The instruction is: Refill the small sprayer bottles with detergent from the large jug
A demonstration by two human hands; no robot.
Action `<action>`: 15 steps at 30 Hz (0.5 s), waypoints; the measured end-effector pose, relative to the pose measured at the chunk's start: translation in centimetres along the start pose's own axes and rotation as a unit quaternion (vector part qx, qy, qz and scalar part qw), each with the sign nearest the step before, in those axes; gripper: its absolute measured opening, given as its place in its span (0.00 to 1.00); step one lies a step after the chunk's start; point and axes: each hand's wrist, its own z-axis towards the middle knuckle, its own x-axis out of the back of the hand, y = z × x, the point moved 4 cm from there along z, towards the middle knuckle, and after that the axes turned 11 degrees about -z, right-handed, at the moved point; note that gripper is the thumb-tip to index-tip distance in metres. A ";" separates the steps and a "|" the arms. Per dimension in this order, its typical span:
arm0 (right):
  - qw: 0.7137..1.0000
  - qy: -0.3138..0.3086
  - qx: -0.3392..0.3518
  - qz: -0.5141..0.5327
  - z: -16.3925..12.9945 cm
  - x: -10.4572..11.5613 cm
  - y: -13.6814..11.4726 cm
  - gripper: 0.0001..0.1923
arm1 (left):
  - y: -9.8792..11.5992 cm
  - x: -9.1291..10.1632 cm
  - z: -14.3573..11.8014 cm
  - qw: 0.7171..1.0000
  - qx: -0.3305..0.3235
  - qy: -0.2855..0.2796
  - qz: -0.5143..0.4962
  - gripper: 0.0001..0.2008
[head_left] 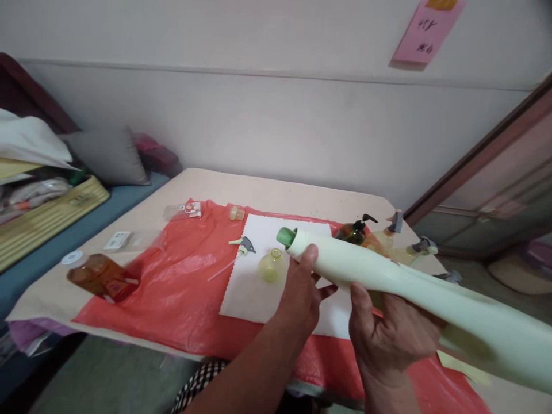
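Observation:
A long pale green roll of sheet material (371,261) slants across the right side, with a darker green end (285,237) poking out of its left tip. My left hand (302,287) grips it near that tip, thumb on the side. Farther along, my right hand (390,333) is closed around it from below. Left of my left hand, a small yellowish see-through bottle (269,269) without a top stands on a white scalloped sheet (245,293). A grey and pale green spray trigger head (246,246) with a thin tube lies beside it.
Red plastic sheeting (181,287) covers much of the table (276,187). A large bottle of amber liquid (103,276) lies at left. Behind the roll stand a dark pump bottle (351,232) and several spray bottles (382,240). A small clear cup (236,213) sits near the back.

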 end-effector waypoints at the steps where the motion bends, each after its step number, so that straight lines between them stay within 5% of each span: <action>1: 1.000 0.000 0.005 -0.001 -0.1 0.0 0.1 0.29 | -0.2 0.1 0.2 1.000 0.002 0.008 -0.008 0.32; 15: 0.998 0.000 0.059 -0.003 -0.5 -0.6 0.5 0.29 | -2.7 1.6 1.1 0.989 0.086 0.055 -0.103 0.27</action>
